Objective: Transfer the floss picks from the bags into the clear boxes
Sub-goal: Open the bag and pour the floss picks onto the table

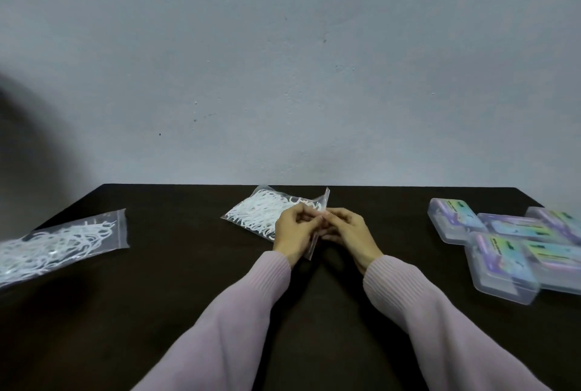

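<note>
On the table, one bag of floss picks lies at the middle near the far edge, under both hands. A second bag lies far left; the boxes cluster right.

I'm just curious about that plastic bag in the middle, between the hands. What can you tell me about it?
The middle bag is a clear plastic zip bag stuffed with white floss picks. It lies on the dark table near the far edge. Its mouth end is lifted, pinched by the left hand and the right hand, apparently being pulled open.
</note>
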Action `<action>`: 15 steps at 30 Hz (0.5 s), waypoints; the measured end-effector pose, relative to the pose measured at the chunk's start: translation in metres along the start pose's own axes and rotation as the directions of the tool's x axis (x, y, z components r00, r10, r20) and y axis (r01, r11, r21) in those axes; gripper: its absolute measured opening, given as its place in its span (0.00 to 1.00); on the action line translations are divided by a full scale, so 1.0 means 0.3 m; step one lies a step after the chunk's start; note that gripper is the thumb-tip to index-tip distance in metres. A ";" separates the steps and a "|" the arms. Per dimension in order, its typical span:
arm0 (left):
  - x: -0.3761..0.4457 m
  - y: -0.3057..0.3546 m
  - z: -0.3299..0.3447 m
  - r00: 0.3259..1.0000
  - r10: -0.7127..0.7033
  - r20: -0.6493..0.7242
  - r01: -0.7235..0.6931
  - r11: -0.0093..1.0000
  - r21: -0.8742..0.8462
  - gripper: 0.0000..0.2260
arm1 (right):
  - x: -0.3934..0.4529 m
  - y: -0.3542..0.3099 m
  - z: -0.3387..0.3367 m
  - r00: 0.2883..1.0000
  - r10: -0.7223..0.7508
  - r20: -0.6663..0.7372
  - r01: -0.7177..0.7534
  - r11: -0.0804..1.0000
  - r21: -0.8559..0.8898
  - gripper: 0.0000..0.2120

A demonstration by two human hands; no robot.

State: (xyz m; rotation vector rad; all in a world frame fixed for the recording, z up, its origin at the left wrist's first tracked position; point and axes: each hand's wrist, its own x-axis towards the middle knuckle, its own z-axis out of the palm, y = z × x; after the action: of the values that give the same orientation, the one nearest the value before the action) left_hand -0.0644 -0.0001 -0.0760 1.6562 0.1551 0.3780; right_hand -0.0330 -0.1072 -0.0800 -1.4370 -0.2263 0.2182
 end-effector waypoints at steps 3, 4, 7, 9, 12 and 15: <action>0.006 -0.007 0.000 0.998 -0.057 0.000 0.056 0.991 -0.119 0.02 | 0.003 0.008 -0.003 0.999 -0.021 -0.036 0.021 1.000 0.016 0.07; 0.007 -0.009 -0.004 0.997 -0.073 0.005 0.073 0.987 -0.144 0.03 | -0.001 0.010 -0.002 0.999 -0.032 -0.029 0.032 0.999 0.009 0.07; 0.013 -0.015 -0.008 0.992 -0.120 0.038 0.126 0.971 -0.206 0.05 | -0.007 0.015 -0.002 0.997 -0.071 -0.013 0.070 0.995 -0.075 0.07; 0.015 -0.016 -0.009 0.988 -0.140 0.070 0.154 0.949 -0.274 0.03 | -0.010 0.020 -0.002 0.995 -0.102 -0.003 0.101 0.987 -0.121 0.07; 0.014 -0.017 -0.012 0.986 -0.143 0.089 0.165 0.932 -0.324 0.03 | -0.014 0.020 0.001 0.992 -0.125 0.015 0.126 0.980 -0.156 0.08; 0.009 -0.020 -0.012 0.989 -0.108 0.102 0.135 0.939 -0.317 0.03 | -0.019 0.018 0.001 0.990 -0.138 0.023 0.139 0.962 -0.235 0.10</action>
State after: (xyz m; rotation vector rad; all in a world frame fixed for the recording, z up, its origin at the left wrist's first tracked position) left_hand -0.0623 0.0050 -0.0811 1.3279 0.1253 0.2257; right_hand -0.0386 -0.1080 -0.0854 -1.6496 -0.3669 0.0829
